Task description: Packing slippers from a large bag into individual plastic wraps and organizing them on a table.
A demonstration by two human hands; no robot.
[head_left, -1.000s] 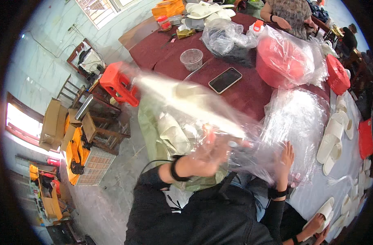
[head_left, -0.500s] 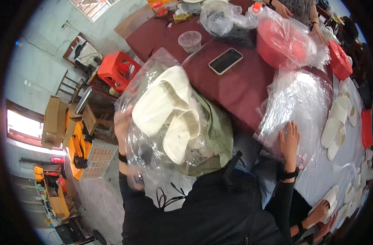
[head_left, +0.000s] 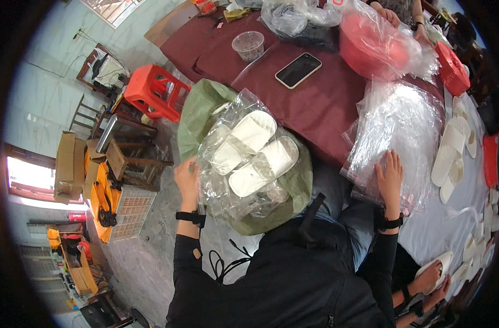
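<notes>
Left hand (head_left: 186,177) grips bagged slippers (head_left: 252,150) over green sack (head_left: 293,186), mouth gaping to receive; right hand (head_left: 390,176) flat, open, steadying plastic bag pile (head_left: 402,120).

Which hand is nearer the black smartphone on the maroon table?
Right. The right hand lies on clear plastic bags below the black smartphone; the left hand is farther, at the green sack.

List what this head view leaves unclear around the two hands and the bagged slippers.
- Left hand: fingertips hidden behind the clear bag; its grip cannot be judged.
- Green sack: contents below the slippers hidden by crumpled plastic.
- Right hand: lies flat on the bag pile; what lies beneath is lost in glare.
- White slippers at the right: bent and partly cut off by the fisheye rim.
</notes>
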